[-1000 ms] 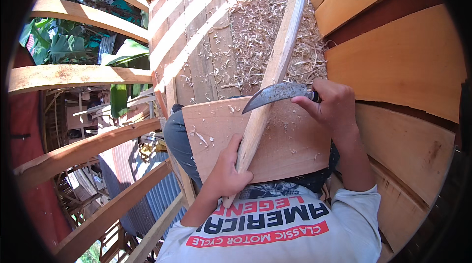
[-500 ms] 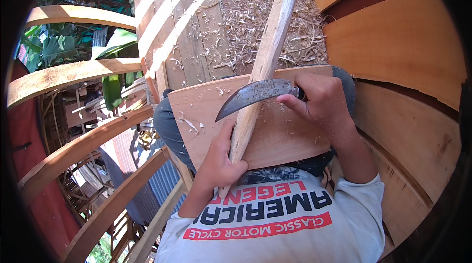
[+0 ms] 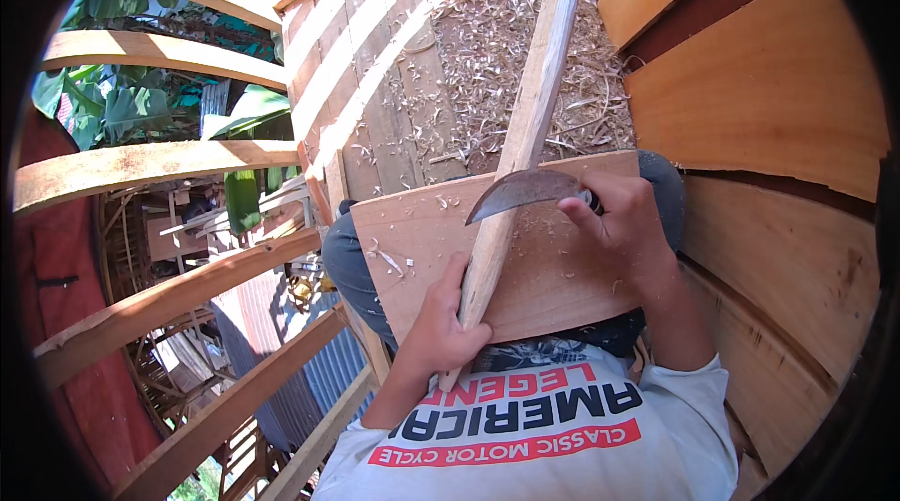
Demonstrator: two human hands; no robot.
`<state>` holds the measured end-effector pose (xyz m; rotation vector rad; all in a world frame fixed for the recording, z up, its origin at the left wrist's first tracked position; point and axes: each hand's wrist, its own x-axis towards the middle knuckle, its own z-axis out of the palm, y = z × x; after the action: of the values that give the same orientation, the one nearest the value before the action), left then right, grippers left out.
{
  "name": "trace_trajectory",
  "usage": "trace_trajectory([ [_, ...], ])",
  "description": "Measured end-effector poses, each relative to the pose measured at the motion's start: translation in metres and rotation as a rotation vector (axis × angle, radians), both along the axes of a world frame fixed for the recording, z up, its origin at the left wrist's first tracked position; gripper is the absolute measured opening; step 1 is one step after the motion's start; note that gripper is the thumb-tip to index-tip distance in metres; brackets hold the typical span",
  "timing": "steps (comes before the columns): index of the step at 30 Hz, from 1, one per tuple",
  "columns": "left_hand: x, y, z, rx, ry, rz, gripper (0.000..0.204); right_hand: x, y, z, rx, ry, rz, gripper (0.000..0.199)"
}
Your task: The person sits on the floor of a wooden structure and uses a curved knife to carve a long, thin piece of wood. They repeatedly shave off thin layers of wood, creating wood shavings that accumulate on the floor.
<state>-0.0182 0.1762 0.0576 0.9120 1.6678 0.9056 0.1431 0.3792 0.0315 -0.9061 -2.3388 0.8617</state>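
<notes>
A long pale wooden stick [image 3: 525, 117] runs from my lap up and away across the floor. My left hand [image 3: 448, 323] grips its near end against a flat wooden board [image 3: 553, 267] that rests on my knees. My right hand [image 3: 623, 220] holds the handle of a curved dark-bladed knife [image 3: 520, 192]. The blade lies across the stick, its point to the left.
Wood shavings [image 3: 497, 42] litter the plank floor ahead. Orange-brown wooden wall boards [image 3: 778, 98] stand close on my right. Curved wooden railings [image 3: 159, 164] bound the left side, with green leaves, stacked timber and a corrugated roof below and beyond.
The knife has moved along the stick toward me and the view has shifted slightly. My left hand keeps its grip on the stick's near end.
</notes>
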Motion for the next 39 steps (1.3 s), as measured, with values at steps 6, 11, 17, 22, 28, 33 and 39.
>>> trace_trajectory([
  [6,0.003,0.000,0.000,0.021,0.020,0.014,0.064,0.000,0.014,0.005,0.218,-0.127,-0.007,0.056],
  [11,0.005,0.000,0.003,0.037,0.041,0.043,0.063,-0.012,0.027,0.002,0.295,-0.107,0.010,0.063],
  [17,0.010,-0.001,0.005,-0.012,0.026,0.090,0.065,-0.012,0.054,-0.014,0.344,-0.083,-0.140,0.065],
  [22,0.009,0.002,0.007,-0.036,0.011,0.090,0.064,-0.014,0.059,-0.003,0.232,-0.138,-0.239,0.067],
  [28,0.012,-0.014,-0.003,0.088,0.107,0.022,0.062,0.009,0.085,0.015,0.019,-0.059,-0.479,0.065],
  [33,0.016,-0.002,0.002,0.045,0.120,0.079,0.062,0.011,0.016,0.028,0.174,-0.109,-0.098,0.058],
  [39,0.023,-0.002,0.002,0.044,0.174,0.138,0.063,0.008,0.013,0.019,0.285,-0.145,-0.046,0.059],
])
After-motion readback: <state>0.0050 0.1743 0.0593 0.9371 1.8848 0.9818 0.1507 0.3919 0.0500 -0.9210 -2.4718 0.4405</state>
